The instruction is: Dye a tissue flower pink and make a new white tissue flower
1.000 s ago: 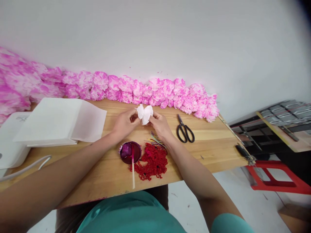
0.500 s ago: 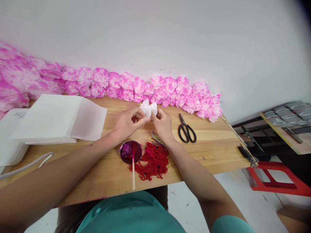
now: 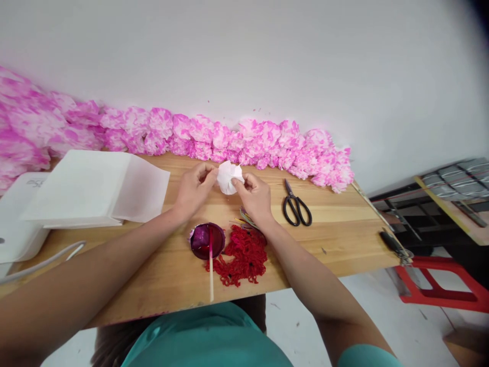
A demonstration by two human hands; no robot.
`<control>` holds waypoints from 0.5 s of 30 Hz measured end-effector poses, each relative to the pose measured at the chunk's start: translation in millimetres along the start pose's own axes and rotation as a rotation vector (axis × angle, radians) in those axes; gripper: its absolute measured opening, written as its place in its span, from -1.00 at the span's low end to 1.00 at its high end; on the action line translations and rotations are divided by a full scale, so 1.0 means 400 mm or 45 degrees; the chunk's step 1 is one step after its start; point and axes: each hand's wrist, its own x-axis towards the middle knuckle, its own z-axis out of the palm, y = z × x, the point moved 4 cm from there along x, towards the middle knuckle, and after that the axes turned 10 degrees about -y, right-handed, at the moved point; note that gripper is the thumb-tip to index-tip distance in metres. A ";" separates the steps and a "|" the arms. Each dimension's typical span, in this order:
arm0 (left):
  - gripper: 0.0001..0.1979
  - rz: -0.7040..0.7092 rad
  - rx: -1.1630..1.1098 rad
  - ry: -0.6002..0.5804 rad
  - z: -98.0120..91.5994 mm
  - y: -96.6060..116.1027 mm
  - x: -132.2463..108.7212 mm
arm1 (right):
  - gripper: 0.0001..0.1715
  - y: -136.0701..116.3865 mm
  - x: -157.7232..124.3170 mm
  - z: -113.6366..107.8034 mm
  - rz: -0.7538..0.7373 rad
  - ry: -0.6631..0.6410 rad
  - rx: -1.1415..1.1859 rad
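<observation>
A small white paper flower (image 3: 228, 177) with a ruffled, rounded outline is held up above the table between my hands. My right hand (image 3: 255, 198) is closed on its right side, thumb over the front of the paper. At the left edge of the paper, my left hand (image 3: 194, 189) has its thumb and fingertips pinched together. Below them sits a bowl (image 3: 200, 241) with purple-red dye and a wooden stick (image 3: 211, 278) leaning in it. Beside the bowl lies a heap of red yarn (image 3: 246, 255), with several thin coloured strands near my right wrist.
Black-handled scissors (image 3: 295, 205) lie right of my hands. A stack of white paper sheets (image 3: 80, 188) rests on a white appliance (image 3: 19, 234) at left. Pink and white paper flowers (image 3: 202, 130) line the wall. A red stool (image 3: 443, 285) stands beyond the table's right end.
The paper has spread from a pinched bow shape into a rounder flower. My left hand has shifted left, from the paper's lower middle to its left edge.
</observation>
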 end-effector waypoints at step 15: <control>-0.77 -0.181 -0.020 0.112 -0.024 -0.009 0.015 | -0.73 -0.018 -0.007 0.000 -0.224 -0.080 -0.331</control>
